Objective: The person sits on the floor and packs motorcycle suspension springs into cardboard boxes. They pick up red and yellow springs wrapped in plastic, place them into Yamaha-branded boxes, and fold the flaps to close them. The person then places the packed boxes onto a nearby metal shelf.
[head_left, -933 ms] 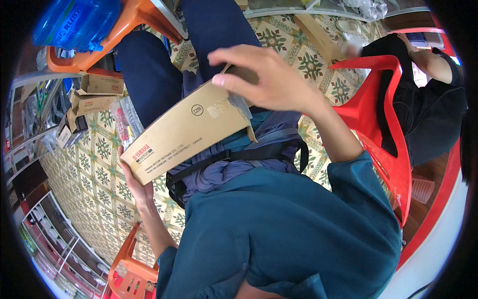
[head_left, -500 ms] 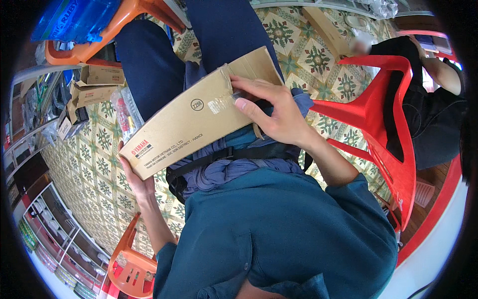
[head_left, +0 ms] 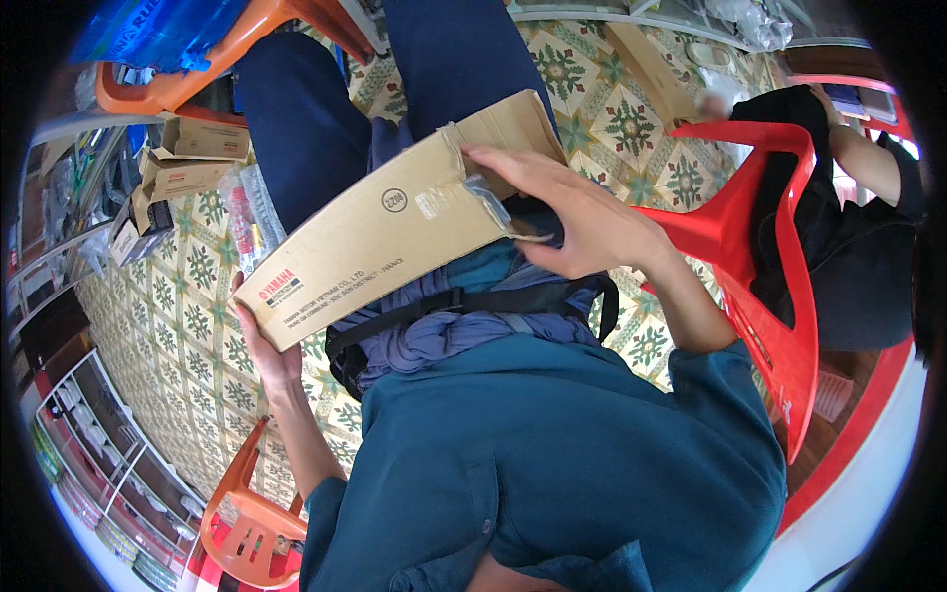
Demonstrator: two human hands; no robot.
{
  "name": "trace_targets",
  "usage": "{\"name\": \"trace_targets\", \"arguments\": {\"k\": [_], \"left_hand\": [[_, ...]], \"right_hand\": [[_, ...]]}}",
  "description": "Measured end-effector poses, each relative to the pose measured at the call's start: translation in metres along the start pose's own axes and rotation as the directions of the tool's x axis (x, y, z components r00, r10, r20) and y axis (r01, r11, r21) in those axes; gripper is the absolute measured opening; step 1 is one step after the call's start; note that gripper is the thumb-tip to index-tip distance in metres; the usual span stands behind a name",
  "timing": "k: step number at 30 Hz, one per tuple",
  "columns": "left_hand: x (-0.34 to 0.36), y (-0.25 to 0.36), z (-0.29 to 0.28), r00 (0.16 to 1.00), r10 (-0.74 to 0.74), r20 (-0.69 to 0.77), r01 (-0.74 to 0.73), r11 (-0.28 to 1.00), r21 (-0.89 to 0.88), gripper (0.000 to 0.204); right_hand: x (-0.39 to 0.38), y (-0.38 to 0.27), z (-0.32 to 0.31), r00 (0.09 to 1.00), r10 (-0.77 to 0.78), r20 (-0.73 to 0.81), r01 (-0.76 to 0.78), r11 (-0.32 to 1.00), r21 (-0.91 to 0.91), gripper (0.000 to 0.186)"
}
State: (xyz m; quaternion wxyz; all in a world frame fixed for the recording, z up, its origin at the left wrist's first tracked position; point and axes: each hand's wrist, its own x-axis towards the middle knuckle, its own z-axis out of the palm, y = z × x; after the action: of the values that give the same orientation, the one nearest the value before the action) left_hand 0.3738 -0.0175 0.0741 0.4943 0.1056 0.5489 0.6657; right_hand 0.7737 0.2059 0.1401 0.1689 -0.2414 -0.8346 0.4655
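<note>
A long brown cardboard box (head_left: 355,242) lies slanted over my lap, with dark print on its upper face. My left hand (head_left: 271,353) is closed around its lower left end, the thumb along the near edge and the fingers partly hidden beneath. At the other end the box is open, and a large flap (head_left: 518,123) sticks out on the far side. My right hand (head_left: 592,215) is at this opening with thumb and fingers spread, fingertips touching the torn edge. Clear tape or plastic (head_left: 483,187) lifts from that edge. The inside of the box is hidden.
Opened cartons (head_left: 192,163) and plastic-wrapped parts (head_left: 252,217) lie on the patterned tile floor (head_left: 187,326) to the left. Orange chairs (head_left: 252,538) stand near left and far left. At right, a person in black (head_left: 838,237) sits by a red chair (head_left: 769,247).
My right hand has shifted right, its thumb off the box's upper face and its fingers spread wider. The box end now gapes more. My left hand keeps its grip.
</note>
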Motion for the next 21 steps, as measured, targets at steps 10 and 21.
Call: {"name": "trace_targets", "arguments": {"k": [10, 21], "left_hand": [[-0.002, -0.001, 0.005, 1.000, 0.013, 0.002, -0.013, 1.000, 0.009, 0.059], [0.001, 0.001, -0.001, 1.000, 0.000, 0.004, 0.000, 0.999, 0.033, 0.059]], "right_hand": [[0.007, 0.012, -0.003, 0.973, 0.081, -0.215, -0.053, 0.990, 0.132, 0.053], [0.010, 0.017, 0.002, 0.994, 0.055, -0.098, -0.034, 0.978, 0.205, 0.068]]}}
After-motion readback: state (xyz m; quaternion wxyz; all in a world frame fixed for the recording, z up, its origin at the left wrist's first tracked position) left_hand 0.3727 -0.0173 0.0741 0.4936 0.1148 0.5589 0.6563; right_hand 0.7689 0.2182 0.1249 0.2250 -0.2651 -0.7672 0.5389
